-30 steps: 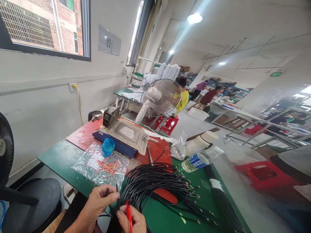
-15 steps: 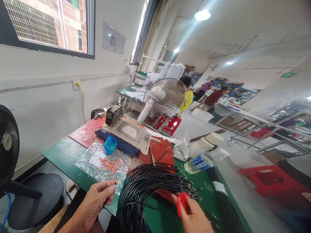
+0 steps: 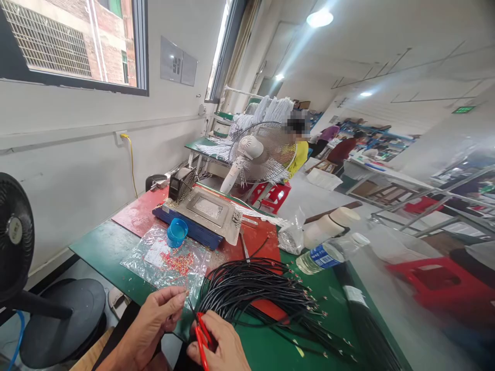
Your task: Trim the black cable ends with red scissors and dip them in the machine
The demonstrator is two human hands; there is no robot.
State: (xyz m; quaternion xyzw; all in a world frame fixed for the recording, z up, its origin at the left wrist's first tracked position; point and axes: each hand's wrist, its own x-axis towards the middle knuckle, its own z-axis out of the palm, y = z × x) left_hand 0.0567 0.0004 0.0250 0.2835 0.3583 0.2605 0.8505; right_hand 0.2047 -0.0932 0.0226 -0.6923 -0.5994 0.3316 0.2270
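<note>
At the near edge of the green counter [image 3: 100, 247], two hands work close together. The left hand [image 3: 154, 322] has its thumb and fingers pinched shut on something small and thin, too fine to make out, just left of the other hand. The right hand [image 3: 222, 342] is closed around one pair of red-handled snips [image 3: 201, 335], whose tip points toward the left hand's fingertips. Just beyond both hands lies one large coiled bundle of black wires [image 3: 255, 293], its many ends fanning out to the right across the counter with small metal terminals on them. To the left of the bundle lies one clear plastic bag [image 3: 166, 263] with a scatter of small red bits on it, and one blue cup [image 3: 177, 233] stands at its far edge. Behind the cup sits one flat machine [image 3: 201, 214] on a red mat [image 3: 135, 214]. To the right, one water bottle [image 3: 320, 256] lies on its side. Farther off stands one white fan [image 3: 259, 152], and one black fan [image 3: 15, 237] stands at the near left.
</note>
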